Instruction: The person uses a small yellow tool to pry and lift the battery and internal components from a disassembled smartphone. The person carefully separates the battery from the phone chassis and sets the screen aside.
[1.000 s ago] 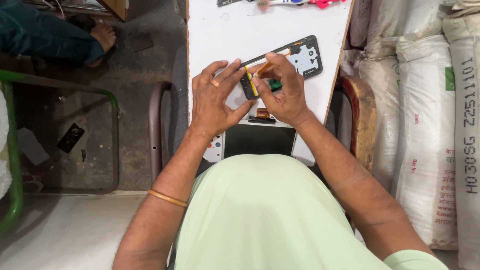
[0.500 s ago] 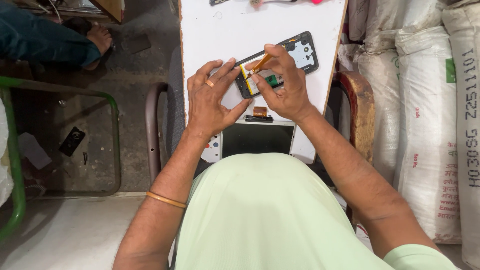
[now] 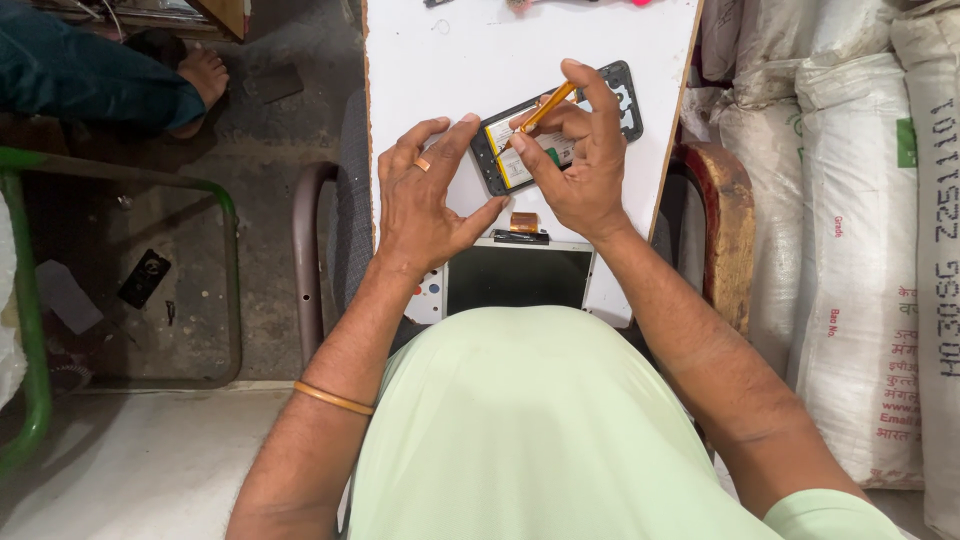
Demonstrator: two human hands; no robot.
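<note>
Head view: white desk [image 3: 450, 80] upper centre, between a chair frame at left and stacked white sacks [image 3: 850, 250] with red, green and black print along the right edge. Bare foot [image 3: 205, 75] of another person upper left. Dark screen panel [image 3: 518, 278] just below the hands, at the desk's near edge. Opened phone [image 3: 520, 150] flat at upper centre. Left hand [image 3: 425, 200] half open, fingertips steadying the phone's left end. Right hand [image 3: 575, 160] grasping an orange tool [image 3: 545, 107], tip on the phone's inside.
</note>
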